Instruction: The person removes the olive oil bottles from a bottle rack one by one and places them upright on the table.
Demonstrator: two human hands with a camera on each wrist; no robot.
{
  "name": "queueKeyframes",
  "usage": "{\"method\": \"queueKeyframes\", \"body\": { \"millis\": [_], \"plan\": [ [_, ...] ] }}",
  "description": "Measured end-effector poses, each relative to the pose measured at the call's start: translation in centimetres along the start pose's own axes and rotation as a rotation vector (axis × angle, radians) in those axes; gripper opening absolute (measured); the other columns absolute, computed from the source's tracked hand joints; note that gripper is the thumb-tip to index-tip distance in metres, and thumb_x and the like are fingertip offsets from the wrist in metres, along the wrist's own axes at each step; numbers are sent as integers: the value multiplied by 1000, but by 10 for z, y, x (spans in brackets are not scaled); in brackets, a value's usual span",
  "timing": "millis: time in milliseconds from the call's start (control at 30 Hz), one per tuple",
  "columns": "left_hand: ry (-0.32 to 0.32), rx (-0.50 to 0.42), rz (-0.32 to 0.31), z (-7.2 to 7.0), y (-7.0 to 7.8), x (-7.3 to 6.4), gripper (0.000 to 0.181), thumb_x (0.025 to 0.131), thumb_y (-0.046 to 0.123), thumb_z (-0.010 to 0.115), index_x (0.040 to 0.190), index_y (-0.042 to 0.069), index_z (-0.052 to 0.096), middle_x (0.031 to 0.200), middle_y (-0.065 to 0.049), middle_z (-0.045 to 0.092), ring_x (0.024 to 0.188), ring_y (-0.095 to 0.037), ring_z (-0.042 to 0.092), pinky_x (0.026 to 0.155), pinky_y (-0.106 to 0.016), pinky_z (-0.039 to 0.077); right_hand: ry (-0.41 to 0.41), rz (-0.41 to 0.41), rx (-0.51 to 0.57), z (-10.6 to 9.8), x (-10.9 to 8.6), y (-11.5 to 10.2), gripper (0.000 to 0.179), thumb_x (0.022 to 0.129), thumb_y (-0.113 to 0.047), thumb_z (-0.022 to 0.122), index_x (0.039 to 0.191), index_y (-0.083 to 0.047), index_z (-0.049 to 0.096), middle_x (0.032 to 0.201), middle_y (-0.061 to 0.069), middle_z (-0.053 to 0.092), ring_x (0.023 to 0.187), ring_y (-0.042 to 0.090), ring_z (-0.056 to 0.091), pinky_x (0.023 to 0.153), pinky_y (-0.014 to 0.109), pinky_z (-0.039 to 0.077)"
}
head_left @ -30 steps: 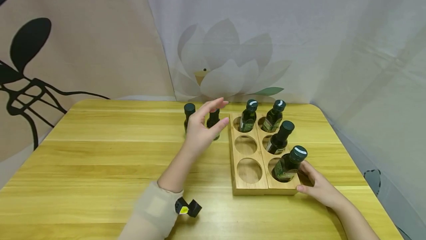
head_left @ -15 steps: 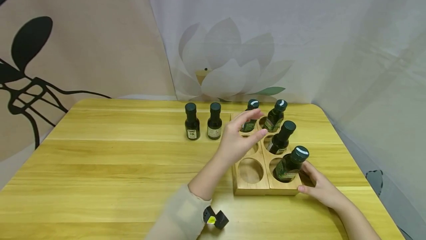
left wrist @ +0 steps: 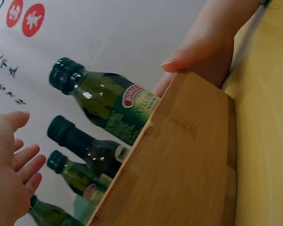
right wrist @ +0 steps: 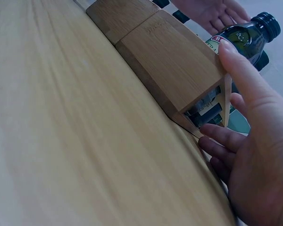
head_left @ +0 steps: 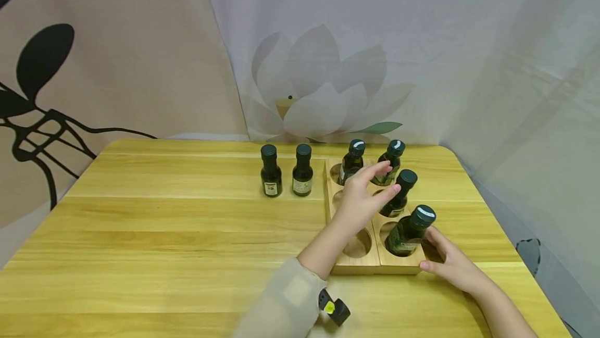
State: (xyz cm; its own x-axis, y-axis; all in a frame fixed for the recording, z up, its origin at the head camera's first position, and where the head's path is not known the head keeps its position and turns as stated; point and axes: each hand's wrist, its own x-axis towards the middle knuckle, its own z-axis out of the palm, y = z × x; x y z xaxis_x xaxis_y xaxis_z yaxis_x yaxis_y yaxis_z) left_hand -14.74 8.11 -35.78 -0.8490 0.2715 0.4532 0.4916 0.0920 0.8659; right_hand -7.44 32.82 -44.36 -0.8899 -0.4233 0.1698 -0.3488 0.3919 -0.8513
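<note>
A two-column wooden bottle rack point(head_left: 398, 270) carries several small dark green bottles. My left hand point(head_left: 358, 202) hovers over it, thumb and fingers spread, near the dark-capped middle bottle point(head_left: 407, 179) of the right column. The left wrist view shows a gap between that hand point(left wrist: 9, 169) and the bottles. At the near right corner, my right hand point(head_left: 454, 265) holds the rack, its thumb point(right wrist: 240, 66) by the edge and its fingers around the side. Beside it the front bottle point(head_left: 407, 236) leans in its hole. Two more bottles stand in the back row, one point(head_left: 352, 161) on the left.
Left of the rack, two dark bottles with pale labels, one at the left point(head_left: 271, 174) and one at the right point(head_left: 302, 174), stand upright on the wooden table point(head_left: 154, 239). A printed curtain point(head_left: 328, 67) hangs behind the table.
My left hand has moved right, from in front of the two loose bottles to above the rack's right column. My right hand stays at the rack's corner.
</note>
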Motion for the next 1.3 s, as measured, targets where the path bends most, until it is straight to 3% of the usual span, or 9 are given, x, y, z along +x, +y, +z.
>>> {"method": "queueKeyframes", "body": {
  "millis": [167,400,467,600,667,767,1000,1200,1300],
  "plan": [
    [-14,20,-49,13,-5,5,48,89,24,70,133,8,56,124,-1,60,115,-5,51,91,-25,46,2,4,3,0,0,1,76,83,3,68,144,12,23,134,37,40,123,-7,36,97,8,26],
    [-26,74,-86,29,-13,7,51,88,27,72,134,12,56,121,2,61,113,-5,53,93,-26,45,3,6,-7,-1,0,4,77,83,3,67,148,3,24,136,-16,43,124,-5,37,98,9,27],
    [-22,76,-93,32,-15,7,51,88,28,71,134,13,56,119,3,61,112,-5,53,93,-27,45,1,5,-7,-1,0,4,78,83,4,67,148,2,24,139,-8,44,124,-5,37,98,9,27],
    [-8,90,-100,36,-18,8,50,89,30,70,134,15,56,118,5,61,110,-6,54,92,-25,44,0,13,-11,-1,0,4,78,83,4,67,148,5,23,138,28,42,123,-6,36,98,9,27],
    [1,98,-100,38,-19,9,47,90,30,68,133,15,56,118,5,61,110,-7,55,91,-23,44,1,17,-14,-1,0,3,78,83,4,67,147,7,22,135,37,39,123,-7,36,97,9,26],
    [10,101,-93,39,-18,9,44,91,28,67,132,15,57,118,3,62,111,-9,55,90,-22,44,5,17,-20,-1,0,3,77,83,4,67,146,8,23,136,30,42,123,-7,36,97,9,27],
    [20,106,-48,39,-19,11,39,91,24,67,127,11,60,112,2,63,105,-5,56,90,-27,47,10,0,-17,0,0,3,78,82,4,68,148,2,26,133,-25,43,123,-4,38,98,10,28],
    [25,103,-30,39,-19,12,37,90,21,68,125,10,60,110,1,64,103,-4,55,90,-28,47,12,6,-24,0,0,3,78,82,4,68,148,2,26,133,-26,43,123,-5,38,97,9,27],
    [35,103,-15,39,-20,12,37,90,20,68,125,9,61,110,1,64,102,-5,55,89,-26,46,12,14,-30,0,0,2,78,83,3,68,148,1,26,137,-7,46,123,-5,38,97,9,28]
  ]
}}
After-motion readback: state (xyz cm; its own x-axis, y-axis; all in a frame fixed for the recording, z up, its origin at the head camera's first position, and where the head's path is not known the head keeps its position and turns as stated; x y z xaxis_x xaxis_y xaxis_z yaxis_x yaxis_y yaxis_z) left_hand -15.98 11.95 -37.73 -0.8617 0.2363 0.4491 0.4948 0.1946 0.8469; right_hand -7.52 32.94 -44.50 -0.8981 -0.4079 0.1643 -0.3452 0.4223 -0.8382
